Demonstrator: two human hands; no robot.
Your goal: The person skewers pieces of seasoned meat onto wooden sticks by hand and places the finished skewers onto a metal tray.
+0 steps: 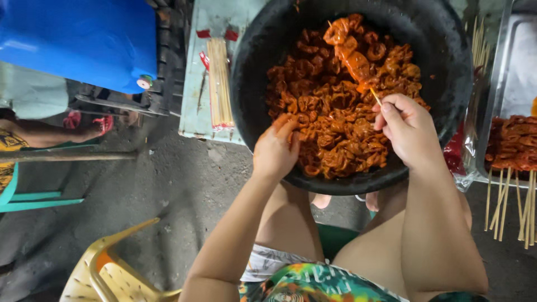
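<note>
A big black bowl [254, 67] full of orange-red marinated meat pieces [330, 117] sits in front of my knees. My right hand [407, 130] grips a thin bamboo skewer [375, 96] that points up and left, with several meat pieces [349, 47] threaded along it above the bowl. My left hand [275, 150] reaches over the near rim, fingers pinched on a piece of meat in the pile.
A bundle of bare bamboo skewers [220, 84] lies on a pale board left of the bowl. At right, a metal tray [503, 56] holds finished meat skewers [513, 146]. A blue drum [84, 39], a yellow plastic chair [112, 274] and another person's legs [50, 131] are at left.
</note>
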